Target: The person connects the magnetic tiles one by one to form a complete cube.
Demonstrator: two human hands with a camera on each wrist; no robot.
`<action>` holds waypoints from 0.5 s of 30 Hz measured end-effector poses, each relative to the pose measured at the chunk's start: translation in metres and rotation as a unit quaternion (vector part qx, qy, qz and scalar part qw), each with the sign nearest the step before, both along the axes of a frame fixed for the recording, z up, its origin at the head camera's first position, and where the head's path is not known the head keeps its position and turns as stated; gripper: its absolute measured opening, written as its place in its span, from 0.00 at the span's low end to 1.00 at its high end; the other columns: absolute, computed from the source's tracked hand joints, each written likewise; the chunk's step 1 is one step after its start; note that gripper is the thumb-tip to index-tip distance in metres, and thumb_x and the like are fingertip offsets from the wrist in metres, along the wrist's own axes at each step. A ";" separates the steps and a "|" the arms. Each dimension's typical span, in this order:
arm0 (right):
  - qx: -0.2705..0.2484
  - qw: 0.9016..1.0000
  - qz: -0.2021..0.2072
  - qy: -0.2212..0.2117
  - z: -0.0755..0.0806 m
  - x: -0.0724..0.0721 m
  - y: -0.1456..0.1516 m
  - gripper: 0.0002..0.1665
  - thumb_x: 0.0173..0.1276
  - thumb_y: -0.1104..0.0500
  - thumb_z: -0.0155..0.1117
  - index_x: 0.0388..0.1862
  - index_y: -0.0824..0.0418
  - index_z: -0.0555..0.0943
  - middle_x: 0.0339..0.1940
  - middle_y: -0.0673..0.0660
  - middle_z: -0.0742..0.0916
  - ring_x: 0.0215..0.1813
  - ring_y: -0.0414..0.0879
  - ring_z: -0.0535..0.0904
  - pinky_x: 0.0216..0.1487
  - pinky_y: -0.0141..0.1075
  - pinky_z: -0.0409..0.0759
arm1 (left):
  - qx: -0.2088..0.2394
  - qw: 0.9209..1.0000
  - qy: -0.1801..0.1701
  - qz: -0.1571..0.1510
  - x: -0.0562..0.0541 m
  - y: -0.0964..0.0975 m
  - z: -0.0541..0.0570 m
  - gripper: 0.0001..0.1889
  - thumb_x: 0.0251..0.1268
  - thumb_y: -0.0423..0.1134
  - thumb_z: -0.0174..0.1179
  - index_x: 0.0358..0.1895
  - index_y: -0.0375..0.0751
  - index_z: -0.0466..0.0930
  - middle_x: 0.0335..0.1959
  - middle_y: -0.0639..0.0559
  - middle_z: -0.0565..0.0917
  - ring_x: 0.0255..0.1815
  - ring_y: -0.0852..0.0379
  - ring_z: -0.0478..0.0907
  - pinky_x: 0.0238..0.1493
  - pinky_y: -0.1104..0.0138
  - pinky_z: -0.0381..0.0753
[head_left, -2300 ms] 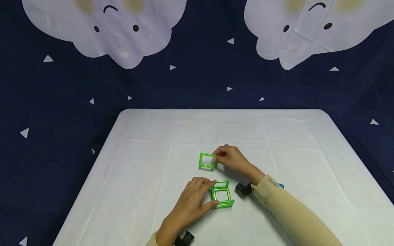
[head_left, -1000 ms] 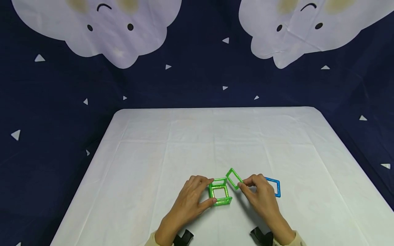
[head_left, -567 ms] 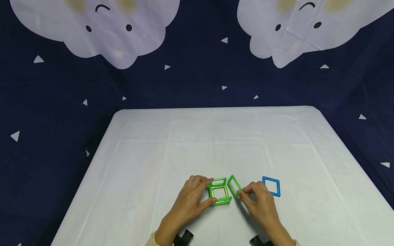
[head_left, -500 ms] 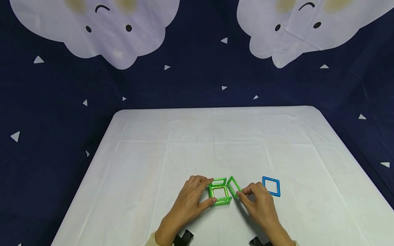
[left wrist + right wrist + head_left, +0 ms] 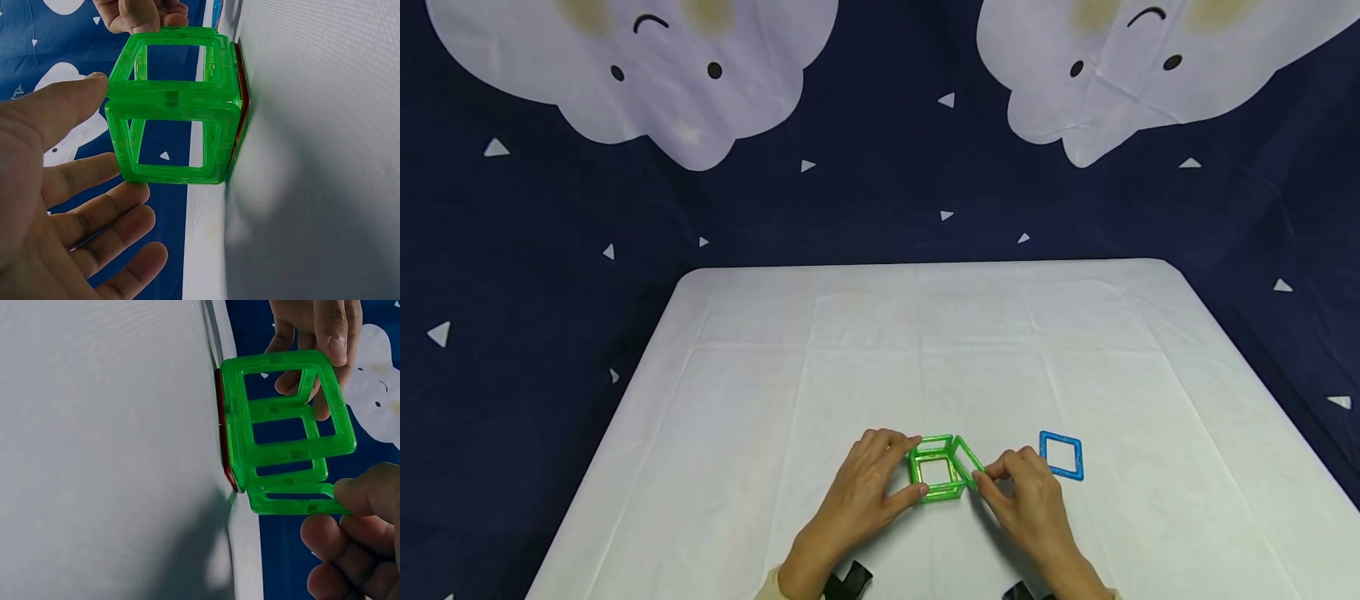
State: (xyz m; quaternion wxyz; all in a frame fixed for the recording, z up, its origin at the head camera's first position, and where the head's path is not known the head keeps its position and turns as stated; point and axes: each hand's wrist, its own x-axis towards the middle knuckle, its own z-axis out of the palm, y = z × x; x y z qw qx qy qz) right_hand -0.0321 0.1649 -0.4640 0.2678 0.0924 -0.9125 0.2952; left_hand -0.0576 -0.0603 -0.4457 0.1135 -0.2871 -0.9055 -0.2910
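A small open box of green magnetic tiles (image 5: pixel 942 493) stands on the white table, with a red tile (image 5: pixel 221 406) at its base in the right wrist view. My left hand (image 5: pixel 865 483) steadies it from the left, thumb and index finger pinching it at opposite corners; the other fingers are spread in the left wrist view. On the right side, my right hand (image 5: pixel 1026 497) pinches a green square magnetic tile (image 5: pixel 970 452) between thumb and fingertips. That tile slants outward, its far edge meeting the box's right side. In the right wrist view it partly hides beneath my thumb.
A blue square magnetic tile (image 5: pixel 1078 460) lies flat just beyond my right hand. The white-covered table (image 5: pixel 865 325) stretches away to a dark blue cloth backdrop (image 5: pixel 880 208) with clouds and triangles. Black wrist mounts (image 5: pixel 847 581) hang under both wrists.
My right hand has brought the green tile from beyond the box down to its right side, where they now touch. The blue tile has come into full view. My left hand has stayed on the box.
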 end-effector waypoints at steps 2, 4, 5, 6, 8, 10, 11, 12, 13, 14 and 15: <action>0.004 1.000 0.002 0.003 0.000 0.000 0.000 0.18 0.36 0.64 0.80 0.18 0.53 0.76 0.18 0.46 0.78 0.23 0.38 0.67 0.23 0.25 0.62 | 0.001 1.000 0.000 0.000 0.000 0.000 0.000 0.29 0.51 0.55 0.66 0.57 0.48 0.77 0.46 0.59 0.78 0.48 0.62 0.71 0.50 0.67 0.71; 0.008 1.000 0.008 0.009 0.000 0.000 -0.001 0.18 0.37 0.64 0.80 0.19 0.53 0.76 0.18 0.45 0.78 0.24 0.38 0.68 0.24 0.26 0.63 | 0.000 1.000 -0.002 0.000 0.000 0.000 0.000 0.29 0.51 0.55 0.66 0.57 0.48 0.77 0.47 0.59 0.78 0.48 0.62 0.71 0.50 0.67 0.71; 0.010 1.000 0.011 0.011 0.000 -0.001 -0.001 0.18 0.37 0.64 0.80 0.19 0.53 0.76 0.18 0.45 0.78 0.24 0.38 0.68 0.24 0.26 0.63 | 0.000 1.000 -0.003 0.000 0.000 0.000 0.000 0.29 0.51 0.55 0.66 0.57 0.48 0.77 0.47 0.59 0.78 0.48 0.62 0.71 0.50 0.67 0.71; 0.012 1.000 0.015 0.014 0.000 -0.001 -0.001 0.18 0.37 0.63 0.80 0.19 0.53 0.76 0.18 0.45 0.78 0.24 0.38 0.68 0.25 0.26 0.64 | 0.000 1.000 -0.003 0.000 0.000 0.001 0.000 0.29 0.51 0.55 0.66 0.57 0.48 0.77 0.46 0.59 0.78 0.48 0.62 0.71 0.50 0.67 0.71; 0.017 0.999 0.022 0.020 0.000 -0.001 -0.001 0.18 0.37 0.63 0.80 0.20 0.53 0.77 0.18 0.45 0.78 0.25 0.38 0.69 0.26 0.27 0.66 | -0.001 1.000 -0.003 0.000 0.000 0.001 0.001 0.29 0.52 0.55 0.66 0.57 0.48 0.76 0.46 0.59 0.78 0.48 0.62 0.71 0.51 0.67 0.71; 0.019 0.999 0.027 0.023 0.000 0.000 -0.001 0.17 0.37 0.62 0.80 0.20 0.53 0.77 0.18 0.45 0.78 0.25 0.38 0.69 0.26 0.27 0.66 | -0.001 1.000 -0.003 0.000 0.000 0.001 0.001 0.29 0.52 0.55 0.66 0.57 0.48 0.77 0.46 0.59 0.78 0.48 0.62 0.71 0.50 0.67 0.71; 0.021 0.999 0.028 0.023 0.000 0.000 -0.001 0.17 0.37 0.62 0.80 0.21 0.53 0.78 0.19 0.45 0.78 0.26 0.38 0.68 0.26 0.27 0.66 | -0.001 1.000 -0.003 0.000 0.000 0.001 0.001 0.29 0.52 0.55 0.66 0.57 0.48 0.76 0.46 0.59 0.78 0.48 0.62 0.71 0.50 0.67 0.71; 0.022 0.999 0.029 0.024 0.000 0.000 0.000 0.17 0.38 0.62 0.80 0.21 0.54 0.78 0.19 0.45 0.79 0.26 0.38 0.69 0.26 0.27 0.66 | -0.002 1.000 -0.003 0.000 0.000 0.001 0.001 0.29 0.52 0.55 0.66 0.57 0.48 0.76 0.46 0.59 0.78 0.48 0.62 0.71 0.50 0.66 0.71; 0.023 0.999 0.030 0.024 0.000 0.000 0.000 0.16 0.38 0.62 0.80 0.21 0.54 0.78 0.19 0.45 0.79 0.26 0.38 0.69 0.26 0.27 0.66 | -0.003 1.000 -0.004 0.000 0.000 0.001 0.001 0.29 0.52 0.55 0.66 0.57 0.48 0.76 0.46 0.59 0.78 0.48 0.62 0.71 0.50 0.66 0.71; 0.024 0.999 0.030 0.023 0.000 0.000 0.000 0.16 0.38 0.62 0.80 0.21 0.54 0.79 0.19 0.45 0.78 0.26 0.38 0.68 0.27 0.27 0.66 | -0.003 1.000 -0.005 0.001 0.000 0.001 0.000 0.29 0.52 0.55 0.66 0.57 0.49 0.76 0.46 0.59 0.78 0.48 0.62 0.71 0.50 0.66 0.71; 0.025 0.999 0.031 0.024 0.000 0.000 0.001 0.16 0.38 0.62 0.80 0.21 0.54 0.79 0.19 0.44 0.78 0.26 0.37 0.68 0.27 0.26 0.65 | -0.004 1.000 -0.005 0.001 0.000 0.001 0.000 0.29 0.52 0.55 0.66 0.57 0.49 0.76 0.46 0.59 0.78 0.48 0.62 0.71 0.50 0.66 0.71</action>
